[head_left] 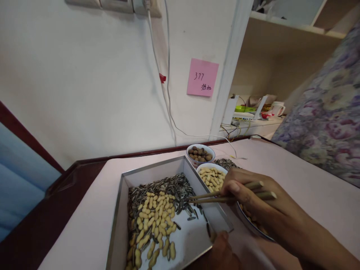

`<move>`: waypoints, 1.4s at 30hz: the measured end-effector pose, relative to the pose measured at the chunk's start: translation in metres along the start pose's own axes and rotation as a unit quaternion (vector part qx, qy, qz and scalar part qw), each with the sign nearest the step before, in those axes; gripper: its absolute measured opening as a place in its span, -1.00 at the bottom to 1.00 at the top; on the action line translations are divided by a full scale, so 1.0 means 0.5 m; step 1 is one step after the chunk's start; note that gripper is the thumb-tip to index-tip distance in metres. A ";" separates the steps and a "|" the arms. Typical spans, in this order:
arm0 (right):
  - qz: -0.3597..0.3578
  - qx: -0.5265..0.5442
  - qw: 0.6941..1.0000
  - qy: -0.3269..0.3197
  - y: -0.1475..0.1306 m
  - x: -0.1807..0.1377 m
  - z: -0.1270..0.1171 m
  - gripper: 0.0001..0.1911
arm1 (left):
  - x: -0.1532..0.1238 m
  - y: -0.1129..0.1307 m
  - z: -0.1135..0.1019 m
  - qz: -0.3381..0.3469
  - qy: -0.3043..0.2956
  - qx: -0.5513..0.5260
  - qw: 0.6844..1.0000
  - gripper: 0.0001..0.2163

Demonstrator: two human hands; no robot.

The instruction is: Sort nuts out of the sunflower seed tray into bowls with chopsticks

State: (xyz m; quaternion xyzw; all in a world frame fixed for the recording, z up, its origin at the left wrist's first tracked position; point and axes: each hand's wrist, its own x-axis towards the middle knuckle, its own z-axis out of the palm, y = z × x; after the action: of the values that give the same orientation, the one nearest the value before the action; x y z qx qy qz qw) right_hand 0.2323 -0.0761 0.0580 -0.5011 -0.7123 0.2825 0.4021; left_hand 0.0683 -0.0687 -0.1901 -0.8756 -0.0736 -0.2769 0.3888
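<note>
My right hand (250, 195) grips a pair of wooden chopsticks (210, 195), their tips close together over the sunflower seeds (165, 185) in a shallow square metal box (153, 167). I cannot make out a seed between the tips. Peanuts in their shells (157, 215) lie in the middle and near left of the box, with seeds along its far and left sides. My left hand (223, 253) holds the box wall at its near right, partly out of view at the bottom edge.
Right of the box stand a bowl of round brown nuts (200, 153), a bowl of peanuts (212, 177) and a third bowl (253, 225) partly under my right hand. Loose sunflower seeds (226, 163) lie behind. A white cable (197, 135) hangs along the wall to the table.
</note>
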 end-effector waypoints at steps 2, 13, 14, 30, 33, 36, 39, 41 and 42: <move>-0.019 0.005 0.999 0.036 -0.001 -0.010 -0.012 -0.55 | 0.003 -0.005 -0.006 -0.003 -0.003 0.006 1.000 -0.82; -0.087 -0.145 0.913 0.372 0.004 -0.038 -0.097 -0.70 | 0.075 -0.053 -0.016 -0.036 0.180 0.050 0.982 -0.65; -0.077 -0.174 0.914 0.360 0.010 -0.035 -0.102 -0.69 | 0.079 -0.066 -0.024 -0.021 0.156 0.038 0.987 -0.70; -0.026 -0.023 0.999 0.020 -0.006 -0.008 -0.016 -0.60 | 0.048 -0.074 -0.064 -0.011 0.030 0.018 0.999 -0.84; -0.016 -0.025 0.999 -0.011 -0.001 0.009 0.007 -0.55 | 0.051 -0.067 -0.062 -0.019 0.025 0.005 1.000 -0.84; -0.008 -0.024 0.999 -0.021 0.001 0.017 0.020 -0.54 | 0.051 -0.058 -0.049 -0.031 0.047 -0.004 0.998 -0.82; 0.003 -0.015 1.000 -0.024 0.002 0.018 0.026 -0.55 | 0.045 -0.046 -0.031 -0.039 0.073 0.004 0.997 -0.80; 0.010 -0.014 0.999 -0.028 0.002 0.018 0.027 -0.55 | 0.038 -0.036 -0.021 -0.032 0.067 0.009 0.997 -0.81; 0.012 -0.016 0.999 -0.029 0.002 0.018 0.028 -0.55 | 0.034 -0.031 -0.017 -0.030 0.057 0.006 0.998 -0.82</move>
State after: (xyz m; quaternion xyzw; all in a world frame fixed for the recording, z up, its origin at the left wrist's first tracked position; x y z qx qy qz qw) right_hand 0.2195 -0.0673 0.0524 -0.5078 -0.7221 0.2902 0.3694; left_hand 0.0737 -0.0657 -0.1661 -0.8535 -0.0792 -0.3378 0.3887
